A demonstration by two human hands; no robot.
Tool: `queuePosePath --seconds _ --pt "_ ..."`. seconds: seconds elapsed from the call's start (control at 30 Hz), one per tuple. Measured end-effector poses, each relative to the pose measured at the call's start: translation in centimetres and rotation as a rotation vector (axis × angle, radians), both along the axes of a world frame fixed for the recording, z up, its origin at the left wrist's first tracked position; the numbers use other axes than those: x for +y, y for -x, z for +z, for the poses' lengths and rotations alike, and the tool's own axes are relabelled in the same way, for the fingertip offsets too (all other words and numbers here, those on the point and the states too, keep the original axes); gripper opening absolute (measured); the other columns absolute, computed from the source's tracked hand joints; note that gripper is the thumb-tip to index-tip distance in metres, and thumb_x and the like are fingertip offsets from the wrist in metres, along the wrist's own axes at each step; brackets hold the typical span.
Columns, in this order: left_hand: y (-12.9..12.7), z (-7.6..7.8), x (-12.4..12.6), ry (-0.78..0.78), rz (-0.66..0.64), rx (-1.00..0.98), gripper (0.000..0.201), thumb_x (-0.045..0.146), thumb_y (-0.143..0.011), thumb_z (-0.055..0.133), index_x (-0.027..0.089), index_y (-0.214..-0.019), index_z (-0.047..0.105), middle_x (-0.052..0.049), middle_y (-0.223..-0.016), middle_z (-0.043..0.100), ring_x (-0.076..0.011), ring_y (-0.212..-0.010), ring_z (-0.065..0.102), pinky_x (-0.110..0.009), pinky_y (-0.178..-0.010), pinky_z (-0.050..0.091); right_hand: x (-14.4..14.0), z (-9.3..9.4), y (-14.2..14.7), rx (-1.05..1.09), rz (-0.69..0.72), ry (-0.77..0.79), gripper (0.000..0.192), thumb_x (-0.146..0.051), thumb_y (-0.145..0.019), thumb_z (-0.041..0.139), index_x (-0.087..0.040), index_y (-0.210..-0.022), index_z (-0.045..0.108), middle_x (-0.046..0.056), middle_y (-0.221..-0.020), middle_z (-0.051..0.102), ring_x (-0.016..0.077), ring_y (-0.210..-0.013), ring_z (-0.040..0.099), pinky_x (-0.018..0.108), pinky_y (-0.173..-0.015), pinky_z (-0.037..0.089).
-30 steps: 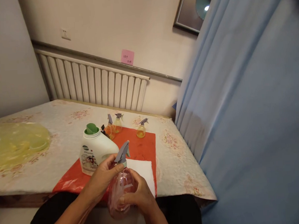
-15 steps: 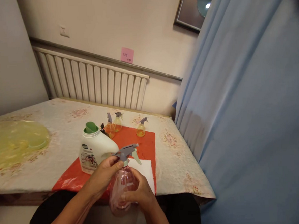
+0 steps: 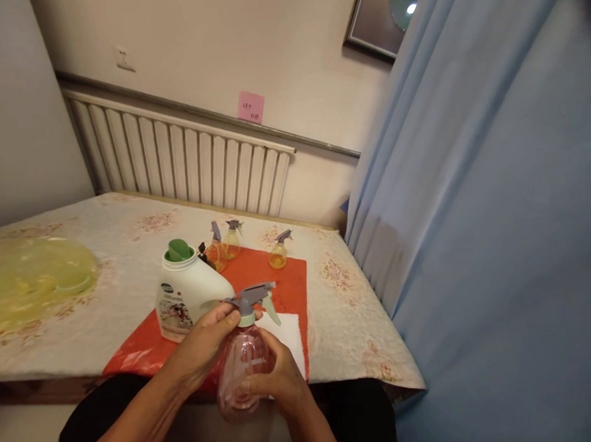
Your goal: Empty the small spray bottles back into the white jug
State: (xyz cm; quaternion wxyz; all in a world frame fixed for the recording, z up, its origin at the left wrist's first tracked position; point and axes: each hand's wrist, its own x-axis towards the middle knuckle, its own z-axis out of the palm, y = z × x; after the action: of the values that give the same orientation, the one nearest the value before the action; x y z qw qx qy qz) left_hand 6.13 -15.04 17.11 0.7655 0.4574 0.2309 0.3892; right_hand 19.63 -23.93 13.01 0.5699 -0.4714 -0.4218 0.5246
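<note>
- A pale room with a white radiator (image 3: 181,154) along the back wall, a pink note (image 3: 251,107) stuck above it, and a blue curtain (image 3: 475,203) filling the right side; a flowered tabletop (image 3: 351,311) stands in front of the person.
- Nearest, over the person's lap and just short of the tabletop's front edge, both hands hold a pink spray bottle (image 3: 242,374), tilted a little.
- The right hand (image 3: 278,379) wraps the bottle's belly from the right, fingers curled around it; the bottle's base is half hidden behind that hand.
- The left hand (image 3: 203,347) closes its fingers on the neck just under the grey trigger head (image 3: 253,297); the fingertips hide the collar.
- Compared with a second ago, the trigger head has turned: it pointed up and away then, and its nozzle now points right.
- Behind the hands a white cloth (image 3: 287,331) lies on a red mat (image 3: 279,282), partly covered by the bottle.
- On the mat's left stands a white jug (image 3: 185,298) with a green cap; its label is too small to read.
- Farther back stand three small spray bottles (image 3: 278,252) of yellow-orange liquid, two close together, one apart to the right.
- Far left, a yellow plastic sheet (image 3: 28,277) runs off the picture's edge.
</note>
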Motion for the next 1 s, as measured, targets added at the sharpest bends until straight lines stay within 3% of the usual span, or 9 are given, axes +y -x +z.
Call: queuePosePath --seconds 0.2,0.43,0.57,0.73,1.0 --pt "-0.3 -0.1 0.0 -0.070 0.113 0.070 0.033 0.029 -0.066 0.083 0.017 -0.093 0.069 -0.002 -0.085 0.076 -0.0191 -0.079 0.067 -0.030 -0.078 0.049 -0.2 0.7 0.1 0.004 -0.015 0.015 0.085 -0.025 -0.040 0.088 -0.019 -0.120 0.060 0.002 -0.097 0.067 0.0219 -0.086 0.063 0.031 -0.072 0.052" --pt "-0.4 1.0 -0.6 -0.048 0.040 0.061 0.037 0.038 -0.070 0.078 0.016 -0.097 0.068 -0.006 -0.086 0.076 -0.0225 -0.079 0.069 -0.034 -0.078 0.050 -0.2 0.4 -0.2 0.032 -0.016 0.007 0.087 -0.025 -0.039 0.089 -0.019 -0.121 0.061 0.003 -0.098 0.066 0.0210 -0.085 0.062 0.030 -0.071 0.051" --pt "-0.7 0.6 -0.3 -0.095 0.109 0.117 0.033 0.032 -0.066 0.081 0.017 -0.091 0.068 -0.004 -0.084 0.076 -0.0224 -0.079 0.069 -0.032 -0.076 0.050 -0.1 0.4 -0.3 0.019 -0.022 0.002 0.086 -0.027 -0.038 0.090 -0.020 -0.119 0.061 0.003 -0.099 0.065 0.0219 -0.086 0.062 0.031 -0.071 0.052" --pt "-0.6 0.4 0.0 -0.088 0.057 0.120 0.033 0.037 -0.071 0.076 0.015 -0.094 0.069 -0.007 -0.086 0.076 -0.0234 -0.081 0.069 -0.033 -0.077 0.049 -0.2 0.3 -0.4 0.030 -0.013 -0.008 0.087 -0.030 -0.038 0.090 -0.019 -0.120 0.061 0.003 -0.098 0.065 0.0228 -0.089 0.061 0.031 -0.072 0.051" --pt "-1.2 -0.2 0.3 -0.130 0.121 0.151 0.028 0.031 -0.066 0.080 0.017 -0.087 0.070 -0.003 -0.081 0.076 -0.0218 -0.078 0.068 -0.032 -0.075 0.050 0.0 -0.1 -0.6 -0.010 -0.036 0.016 0.091 -0.028 -0.037 0.091 -0.020 -0.122 0.059 0.003 -0.100 0.065 0.0235 -0.091 0.062 0.033 -0.074 0.053"
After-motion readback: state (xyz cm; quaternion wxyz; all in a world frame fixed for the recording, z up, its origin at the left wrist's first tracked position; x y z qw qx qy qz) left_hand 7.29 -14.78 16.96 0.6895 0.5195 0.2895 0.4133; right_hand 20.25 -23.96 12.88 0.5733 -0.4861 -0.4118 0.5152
